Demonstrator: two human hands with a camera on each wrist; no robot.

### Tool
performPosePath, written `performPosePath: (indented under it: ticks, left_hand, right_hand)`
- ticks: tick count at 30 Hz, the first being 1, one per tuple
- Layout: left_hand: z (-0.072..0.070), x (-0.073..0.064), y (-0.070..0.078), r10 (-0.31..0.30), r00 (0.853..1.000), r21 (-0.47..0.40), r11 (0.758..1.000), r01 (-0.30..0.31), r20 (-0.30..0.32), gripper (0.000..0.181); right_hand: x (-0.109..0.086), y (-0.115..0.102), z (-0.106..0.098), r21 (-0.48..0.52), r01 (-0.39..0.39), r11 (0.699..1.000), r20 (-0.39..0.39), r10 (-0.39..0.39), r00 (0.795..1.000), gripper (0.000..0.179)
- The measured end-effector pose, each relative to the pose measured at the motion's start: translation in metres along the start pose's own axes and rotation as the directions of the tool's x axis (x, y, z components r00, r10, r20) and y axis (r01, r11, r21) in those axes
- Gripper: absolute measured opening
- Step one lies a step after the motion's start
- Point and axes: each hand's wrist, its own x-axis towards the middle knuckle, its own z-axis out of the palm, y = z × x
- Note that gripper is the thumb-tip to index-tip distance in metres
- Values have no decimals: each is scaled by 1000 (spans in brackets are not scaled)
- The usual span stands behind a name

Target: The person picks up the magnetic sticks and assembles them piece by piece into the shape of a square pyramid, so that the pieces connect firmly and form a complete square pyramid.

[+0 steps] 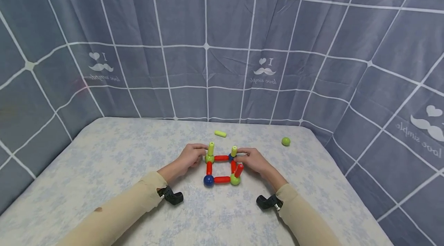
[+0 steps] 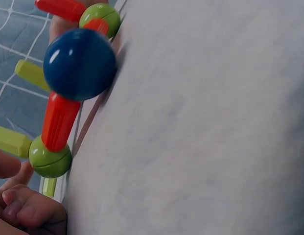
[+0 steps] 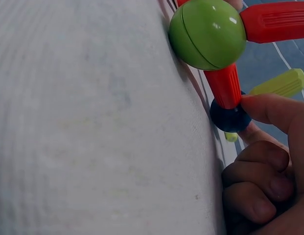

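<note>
A square frame of red rods (image 1: 222, 179) and balls lies on the table. Its near left corner is a blue ball (image 1: 209, 181); the near right is a green ball (image 1: 235, 179) with a red rod standing tilted from it. At the far left corner, a green ball (image 2: 50, 159) carries an upright yellow-green rod (image 1: 211, 149). My left hand (image 1: 190, 156) is beside that ball, thumb and index fingertips close to it, other fingers curled. My right hand (image 1: 254, 159) pinches the far right blue ball (image 3: 229, 117) between thumb and index; a yellow-green rod (image 3: 284, 83) rises from it.
A loose yellow-green rod (image 1: 220, 133) lies behind the frame. A loose green ball (image 1: 286, 141) is at the back right of the table (image 1: 138, 142). Grey checked cloth (image 1: 229, 64) hangs at the back and sides.
</note>
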Motion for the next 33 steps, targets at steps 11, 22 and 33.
performPosePath:
  ticks: [11, 22, 33]
  left_hand:
    - [6, 49, 10, 61, 998, 113, 992, -59, -13, 29]
    - [4, 84, 6, 110, 994, 145, 984, -108, -12, 32]
    - [7, 98, 13, 134, 991, 210, 969, -127, -18, 30]
  right_hand:
    - [0, 6, -7, 1, 11, 1000, -30, -11, 999, 41]
    - [3, 6, -8, -7, 55, 998, -23, -56, 998, 38]
    - [7, 7, -5, -43, 109, 993, -13, -110, 994, 37]
